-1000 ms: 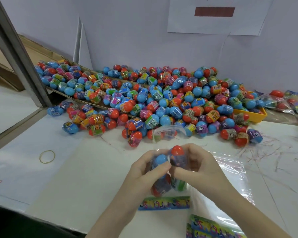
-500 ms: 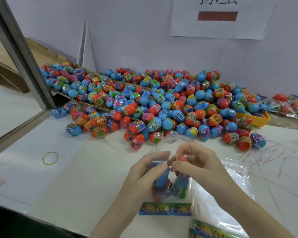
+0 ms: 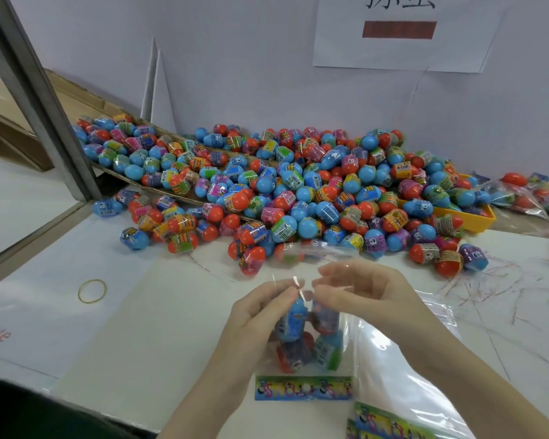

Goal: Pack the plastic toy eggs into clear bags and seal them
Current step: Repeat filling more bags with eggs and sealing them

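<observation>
A clear bag [image 3: 308,337] stands on the white table [image 3: 159,327], holding several blue and red toy eggs, with a printed header card [image 3: 303,388] at its near end. My left hand [image 3: 260,315] pinches the bag's open top from the left. My right hand [image 3: 358,289] pinches the same top edge from the right, its other fingers spread. The bag's clear flap [image 3: 317,251] rises above my fingers. A big heap of loose eggs [image 3: 298,191] lies behind.
A yellow tray [image 3: 476,217] sits under the heap's right side. Filled bags [image 3: 539,194] lie at far right. Empty clear bags [image 3: 403,369] with printed cards [image 3: 390,423] lie under my right arm. A rubber band [image 3: 92,290] lies left. A metal post [image 3: 42,99] stands at left.
The top eggs have sunk down inside the bag. Both hands moved from cupping the eggs up to the bag's mouth, fingertips meeting at its top edge.
</observation>
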{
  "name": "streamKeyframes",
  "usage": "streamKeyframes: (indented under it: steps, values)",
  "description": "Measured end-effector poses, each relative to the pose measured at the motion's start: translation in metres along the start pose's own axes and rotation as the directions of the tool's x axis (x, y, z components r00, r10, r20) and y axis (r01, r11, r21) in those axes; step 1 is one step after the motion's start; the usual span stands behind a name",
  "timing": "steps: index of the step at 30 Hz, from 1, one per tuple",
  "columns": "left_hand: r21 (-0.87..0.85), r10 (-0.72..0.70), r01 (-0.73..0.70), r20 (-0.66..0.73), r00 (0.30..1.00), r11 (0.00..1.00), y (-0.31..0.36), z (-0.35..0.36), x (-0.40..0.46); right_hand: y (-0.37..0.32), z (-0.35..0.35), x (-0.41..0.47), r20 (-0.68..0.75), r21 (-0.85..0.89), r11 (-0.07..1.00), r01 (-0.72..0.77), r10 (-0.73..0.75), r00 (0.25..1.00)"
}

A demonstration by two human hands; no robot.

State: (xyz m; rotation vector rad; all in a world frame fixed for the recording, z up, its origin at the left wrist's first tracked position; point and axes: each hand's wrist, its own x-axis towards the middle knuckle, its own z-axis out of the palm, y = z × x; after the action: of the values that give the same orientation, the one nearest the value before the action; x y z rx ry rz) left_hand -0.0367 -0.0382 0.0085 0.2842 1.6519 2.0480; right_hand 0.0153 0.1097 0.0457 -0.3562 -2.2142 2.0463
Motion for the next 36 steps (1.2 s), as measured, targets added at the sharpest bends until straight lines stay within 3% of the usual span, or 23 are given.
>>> streamKeyframes:
  steps: [3,7,9,10,11,13,14,17,22,26,28,32,36]
  values:
    - [0.02,0.057,-0.057,-0.021,0.998,0.998,0.003,0.002,0.0,-0.003,-0.002,0.001,-0.067,0.04,0.997,0.068,-0.065,0.996]
    - [0.128,0.255,-0.244,-0.077,0.964,0.961,0.008,0.007,0.002,-0.004,0.001,0.003,-0.08,0.002,0.993,0.12,-0.12,0.99]
    - [0.106,0.284,-0.275,-0.081,0.955,0.956,0.011,0.008,0.002,-0.006,0.004,0.001,-0.179,-0.173,0.961,0.217,-0.248,0.952]
    - [0.093,0.282,-0.274,-0.08,0.956,0.957,0.012,0.009,0.002,-0.008,0.005,0.001,-0.23,-0.364,0.881,0.301,-0.399,0.888]
    - [0.08,0.277,-0.271,-0.077,0.958,0.959,0.013,0.009,0.002,-0.01,0.007,0.0,-0.217,-0.561,0.735,0.38,-0.574,0.79]
    - [0.068,0.294,-0.29,-0.081,0.952,0.955,0.014,0.011,-0.001,-0.013,0.012,0.0,-0.045,-0.791,0.389,0.472,-0.806,0.59]
    - [0.075,0.315,-0.309,-0.088,0.945,0.948,0.014,0.011,-0.002,-0.014,0.015,0.001,0.034,-0.83,0.276,0.485,-0.843,0.537]
    - [0.076,0.348,-0.343,-0.062,0.936,0.936,0.016,0.011,-0.006,-0.016,0.023,0.005,0.162,-0.862,0.111,0.494,-0.863,0.478]
    - [0.279,0.42,-0.396,-0.028,0.907,0.875,0.016,0.006,-0.009,-0.022,0.024,0.008,0.236,-0.874,-0.001,0.486,-0.875,0.422]
    - [0.444,0.503,-0.469,0.047,0.863,0.763,0.02,0.004,-0.011,-0.026,0.02,0.004,0.484,-0.863,-0.369,0.346,-0.8,0.354]
    - [0.503,0.53,-0.495,0.084,0.844,0.708,0.019,0.003,-0.012,-0.028,0.019,0.002,0.571,-0.819,-0.488,0.304,-0.749,0.337]
    - [0.608,0.583,-0.517,0.107,0.805,0.602,0.017,0.002,-0.013,-0.033,0.018,0.004,0.625,-0.78,-0.569,0.26,-0.727,0.284]
    - [0.62,0.592,-0.524,0.115,0.798,0.585,0.017,0.002,-0.013,-0.033,0.018,0.006,0.598,-0.799,-0.541,0.262,-0.761,0.253]
